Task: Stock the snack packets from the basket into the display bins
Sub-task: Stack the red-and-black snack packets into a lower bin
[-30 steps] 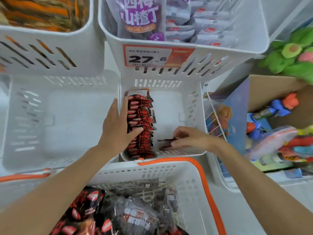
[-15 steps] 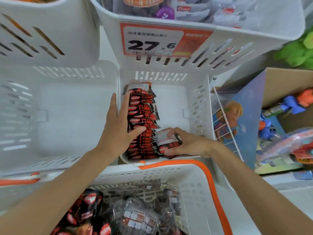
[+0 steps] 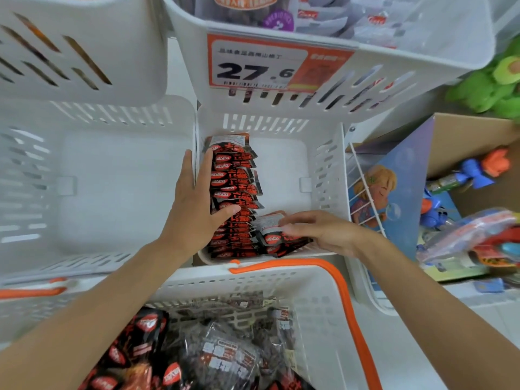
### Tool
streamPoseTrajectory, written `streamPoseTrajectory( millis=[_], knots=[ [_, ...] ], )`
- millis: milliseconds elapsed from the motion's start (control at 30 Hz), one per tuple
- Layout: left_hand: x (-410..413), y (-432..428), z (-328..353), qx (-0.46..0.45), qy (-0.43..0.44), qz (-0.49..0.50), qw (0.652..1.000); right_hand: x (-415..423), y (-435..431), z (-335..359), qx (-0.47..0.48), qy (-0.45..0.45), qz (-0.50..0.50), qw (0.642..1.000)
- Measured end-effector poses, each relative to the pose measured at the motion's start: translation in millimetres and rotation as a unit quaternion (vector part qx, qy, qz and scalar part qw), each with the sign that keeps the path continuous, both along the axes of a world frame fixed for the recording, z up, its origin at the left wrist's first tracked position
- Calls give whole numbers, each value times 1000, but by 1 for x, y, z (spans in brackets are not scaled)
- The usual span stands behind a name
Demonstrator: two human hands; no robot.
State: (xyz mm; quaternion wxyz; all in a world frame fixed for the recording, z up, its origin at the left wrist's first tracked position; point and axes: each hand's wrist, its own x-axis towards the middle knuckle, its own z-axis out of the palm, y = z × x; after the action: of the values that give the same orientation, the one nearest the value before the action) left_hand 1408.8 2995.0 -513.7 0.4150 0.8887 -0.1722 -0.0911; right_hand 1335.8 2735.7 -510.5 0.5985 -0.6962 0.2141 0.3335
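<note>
A white basket [image 3: 309,288] with orange handles holds loose red-and-black snack packets [image 3: 152,358] below a white display bin [image 3: 327,175], where a row of matching packets [image 3: 236,190] stands on edge along the left wall. The left hand [image 3: 194,209] presses flat, fingers straight, against the row; the right hand [image 3: 320,230] pinches a small bunch [image 3: 270,235] at the bin's front. To the right sits a cardboard box [image 3: 467,133] of toys; a price tag [image 3: 270,66] hangs above.
</note>
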Motion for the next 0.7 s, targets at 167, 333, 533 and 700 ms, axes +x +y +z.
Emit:
streamPoseTrajectory(
  millis=[167, 333, 533, 700],
  knots=[
    [0, 0, -1, 2, 0, 3, 1000, 9, 6, -13, -2, 29, -112, 993],
    [1, 1, 0, 1, 4, 3, 1000, 10, 5, -12, -19, 6, -202, 979],
    [0, 0, 2, 0, 7, 7, 1000, 7, 8, -16, -6, -7, -220, 975],
    [0, 1, 1, 2, 3, 5, 1000, 14, 12, -1, -141, 8, 91, 986]
  ],
)
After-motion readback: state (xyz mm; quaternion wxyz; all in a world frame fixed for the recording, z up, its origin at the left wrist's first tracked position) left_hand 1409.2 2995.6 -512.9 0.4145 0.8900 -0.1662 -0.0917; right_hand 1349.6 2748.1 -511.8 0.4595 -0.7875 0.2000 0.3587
